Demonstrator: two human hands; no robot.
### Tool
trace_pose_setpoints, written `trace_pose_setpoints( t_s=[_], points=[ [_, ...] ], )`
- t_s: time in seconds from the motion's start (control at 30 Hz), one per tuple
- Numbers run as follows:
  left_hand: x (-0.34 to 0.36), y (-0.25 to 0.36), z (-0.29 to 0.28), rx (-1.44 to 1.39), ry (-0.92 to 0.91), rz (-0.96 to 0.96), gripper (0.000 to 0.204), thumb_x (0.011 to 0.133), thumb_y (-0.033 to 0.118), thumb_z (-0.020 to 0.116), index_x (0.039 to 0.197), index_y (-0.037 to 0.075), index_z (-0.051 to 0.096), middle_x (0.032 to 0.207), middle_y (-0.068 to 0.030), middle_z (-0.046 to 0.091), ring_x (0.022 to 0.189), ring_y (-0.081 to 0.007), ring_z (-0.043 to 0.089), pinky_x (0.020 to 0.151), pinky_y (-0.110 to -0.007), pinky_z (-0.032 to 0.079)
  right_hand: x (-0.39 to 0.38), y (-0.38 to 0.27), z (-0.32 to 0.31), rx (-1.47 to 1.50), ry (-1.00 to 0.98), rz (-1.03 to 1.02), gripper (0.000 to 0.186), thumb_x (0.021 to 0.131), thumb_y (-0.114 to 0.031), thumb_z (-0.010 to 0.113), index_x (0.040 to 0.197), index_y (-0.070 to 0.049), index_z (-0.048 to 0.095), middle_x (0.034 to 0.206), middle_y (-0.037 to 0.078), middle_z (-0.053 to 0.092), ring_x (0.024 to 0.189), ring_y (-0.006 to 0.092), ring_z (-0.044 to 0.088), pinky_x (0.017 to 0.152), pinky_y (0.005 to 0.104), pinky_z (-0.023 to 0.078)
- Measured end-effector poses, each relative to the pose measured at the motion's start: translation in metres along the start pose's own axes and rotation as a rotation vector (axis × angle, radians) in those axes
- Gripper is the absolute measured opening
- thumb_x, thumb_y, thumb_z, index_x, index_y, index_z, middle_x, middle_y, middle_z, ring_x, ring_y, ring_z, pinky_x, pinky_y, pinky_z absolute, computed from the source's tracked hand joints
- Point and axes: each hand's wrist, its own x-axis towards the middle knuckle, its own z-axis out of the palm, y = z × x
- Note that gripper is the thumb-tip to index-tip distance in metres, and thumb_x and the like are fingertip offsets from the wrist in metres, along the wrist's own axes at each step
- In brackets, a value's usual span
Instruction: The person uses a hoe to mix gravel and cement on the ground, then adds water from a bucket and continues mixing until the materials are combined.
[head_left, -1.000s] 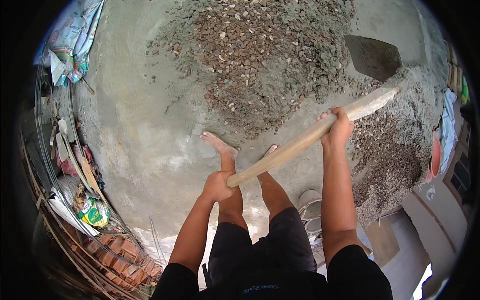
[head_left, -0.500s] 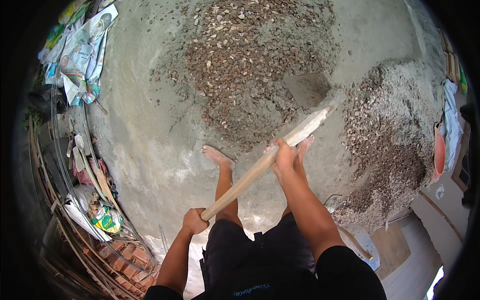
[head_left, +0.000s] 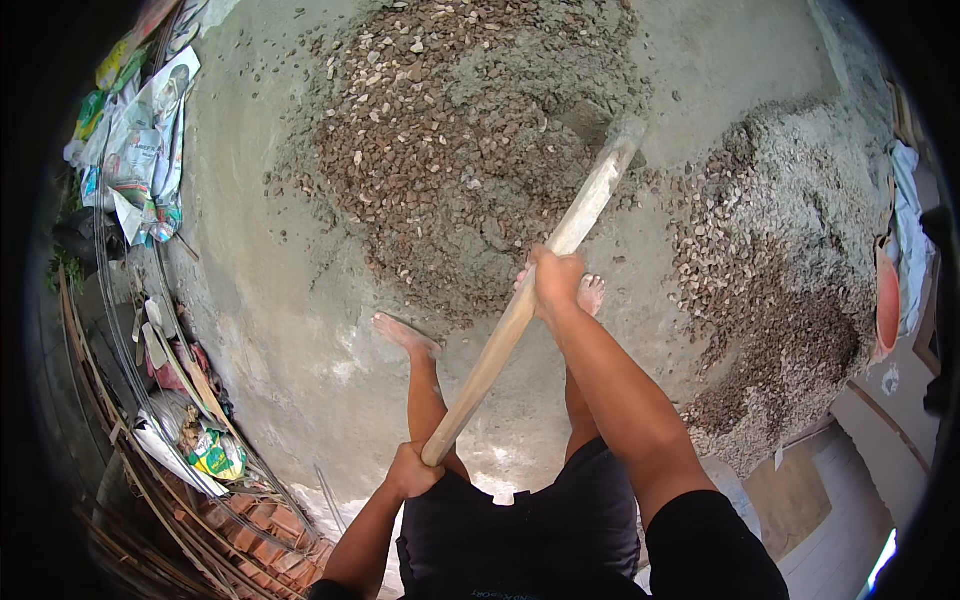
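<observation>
My left hand (head_left: 415, 471) is closed round the butt end of a long wooden hoe handle (head_left: 497, 347), close to my left knee. Farther up the same handle, my right hand (head_left: 556, 281) wraps it near the middle. The handle slants away to the upper right. At its far end the hoe blade (head_left: 586, 122) is partly sunk in a mound of wet grey mortar and brownish gravel (head_left: 430, 150), so most of its edge is hidden. My bare feet stand on the floor at the mound's near side.
A second heap of gravel and grey powder (head_left: 775, 270) lies at the right, with a reddish basin (head_left: 887, 302) beyond it. Crumpled sacks (head_left: 145, 140), bent rods, long strips and red bricks (head_left: 262, 545) line the left edge. The grey floor (head_left: 250, 260) is smeared with cement.
The hoe's head has moved away and left, its blade going from lying exposed to partly buried in the mound. My right hand shifted slightly left and up; both hands keep their hold.
</observation>
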Motion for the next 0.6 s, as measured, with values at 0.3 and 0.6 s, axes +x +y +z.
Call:
trace_pose_setpoints(
  t_s=[0.3, 0.6],
  points=[
    [0.157, 0.146, 0.025, 0.098, 0.116, 0.281, 0.025, 0.071, 0.012, 0.065, 0.093, -0.001, 0.065, 0.080, -0.0239, 0.067, 0.077, -0.0399, 0.068, 0.071, -0.045, 0.052, 0.118, -0.183, -0.031, 0.015, 0.159, -0.173, 0.013, 0.080, -0.004, 0.058, 0.085, 0.006, 0.051, 0.071, 0.012, 0.055, 0.053, 0.0203, 0.059, 0.048, 0.0365, 0.054],
    [0.000, 0.054, 0.008, 0.018, -0.053, -0.160, 0.047, 0.069, 0.012, 0.067, 0.116, 0.004, 0.068, 0.097, -0.0224, 0.072, 0.099, -0.0337, 0.071, 0.090, -0.038, 0.054, 0.002, -0.035, -0.009, 0.006, -0.015, 0.121, 0.027, 0.077, 0.001, 0.060, 0.099, 0.007, 0.046, 0.069, 0.012, 0.052, 0.046, 0.0232, 0.056, 0.041, 0.0390, 0.050]
  ],
)
